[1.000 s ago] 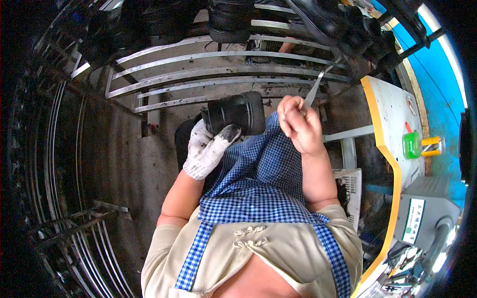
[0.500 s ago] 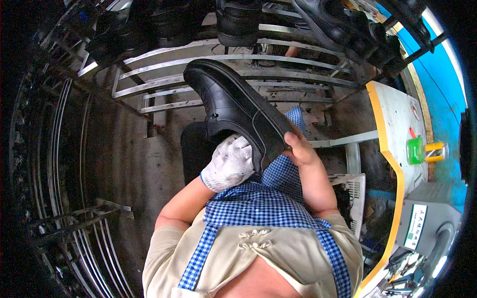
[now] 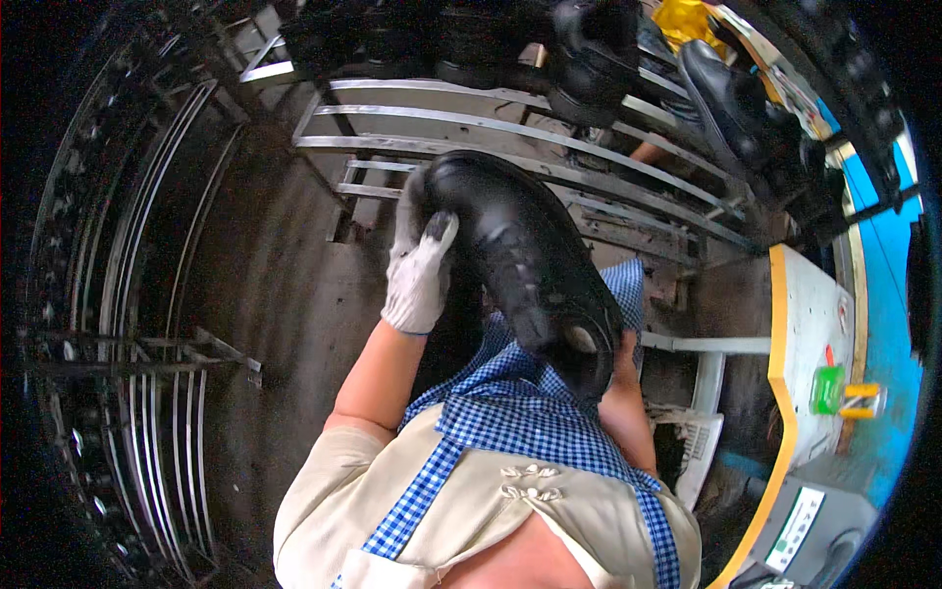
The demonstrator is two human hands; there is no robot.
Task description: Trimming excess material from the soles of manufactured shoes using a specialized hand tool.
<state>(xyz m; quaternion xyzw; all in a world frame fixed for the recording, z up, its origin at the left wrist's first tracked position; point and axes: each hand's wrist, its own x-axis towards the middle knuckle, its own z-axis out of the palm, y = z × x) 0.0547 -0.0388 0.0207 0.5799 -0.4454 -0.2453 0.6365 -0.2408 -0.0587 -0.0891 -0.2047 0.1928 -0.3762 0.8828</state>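
Observation:
A black leather shoe is in front of my body, its toe pointing away and to the left, its upper and opening facing me. My left hand, in a white knit glove with a dark-stained thumb tip, grips the toe end; the thumb lies on the upper and the other fingers wrap round the far-left side. Bare, my right hand holds the heel end from the right, with most of its fingers hidden behind the shoe. A small pale patch shows inside the opening.
Metal racks stand ahead, with several black shoes on top. More racking runs along the left. At the right is a white, yellow-edged table with a green container, a yellow-black can and a grey machine.
The shoe has turned so its upper and opening face me instead of its side. My left hand has left the opening for the toe; my right hand stays at the heel. The view has shifted.

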